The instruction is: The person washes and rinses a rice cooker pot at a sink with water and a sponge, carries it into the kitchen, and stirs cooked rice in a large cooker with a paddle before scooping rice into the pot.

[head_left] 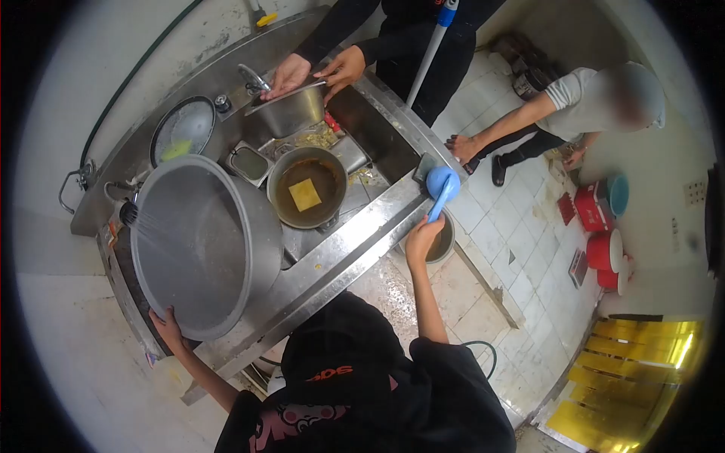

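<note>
Blue dipper (439,183) | right hand (421,241) grips handle (439,207) | left hand (168,330) pinches grey basin's rim (247,245)

A kitchen washing-up area, shown by steel sink (387,145), tap (254,78), grey tub (205,253) and cooking pot (306,220)

Black short-sleeved shirt (453,400), orange lettering (330,374), pink print (306,414).

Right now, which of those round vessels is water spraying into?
The largest, the grey tub held by the left hand: the spray head points into it, not the others.
</note>
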Action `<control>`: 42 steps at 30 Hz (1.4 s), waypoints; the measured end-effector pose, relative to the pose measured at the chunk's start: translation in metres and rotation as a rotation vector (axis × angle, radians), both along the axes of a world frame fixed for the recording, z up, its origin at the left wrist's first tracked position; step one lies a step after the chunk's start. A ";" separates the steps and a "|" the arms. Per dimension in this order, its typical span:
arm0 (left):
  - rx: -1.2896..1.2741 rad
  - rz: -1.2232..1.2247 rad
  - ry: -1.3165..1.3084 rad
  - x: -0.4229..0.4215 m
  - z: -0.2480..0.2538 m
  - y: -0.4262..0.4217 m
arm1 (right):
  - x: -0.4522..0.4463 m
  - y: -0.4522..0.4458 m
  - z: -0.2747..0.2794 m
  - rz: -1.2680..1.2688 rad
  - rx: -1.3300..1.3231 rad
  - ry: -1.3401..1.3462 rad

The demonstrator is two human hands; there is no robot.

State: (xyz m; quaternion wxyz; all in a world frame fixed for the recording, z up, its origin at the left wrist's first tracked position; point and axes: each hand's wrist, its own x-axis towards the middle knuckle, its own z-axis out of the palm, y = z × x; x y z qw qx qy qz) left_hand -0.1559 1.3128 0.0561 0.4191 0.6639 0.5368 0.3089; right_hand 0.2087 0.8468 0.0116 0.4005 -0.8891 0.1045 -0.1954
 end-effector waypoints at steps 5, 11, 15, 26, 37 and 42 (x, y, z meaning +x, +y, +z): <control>-0.035 0.009 0.033 0.009 0.012 -0.008 | -0.001 0.022 -0.031 0.027 -0.011 -0.061; -0.005 -0.006 0.086 0.003 0.006 0.004 | 0.002 0.005 -0.018 0.121 0.088 0.188; -0.057 -0.065 0.048 0.005 0.016 -0.001 | 0.002 -0.001 -0.010 0.083 0.089 0.283; -0.094 -0.035 0.010 0.002 0.009 0.011 | 0.001 -0.006 -0.001 0.104 0.100 0.356; -0.244 -0.041 -0.090 0.013 0.035 -0.009 | -0.006 -0.015 -0.025 0.169 -0.084 0.217; -0.253 -0.065 -0.243 0.005 0.015 0.000 | -0.044 0.015 0.026 0.068 -0.167 0.235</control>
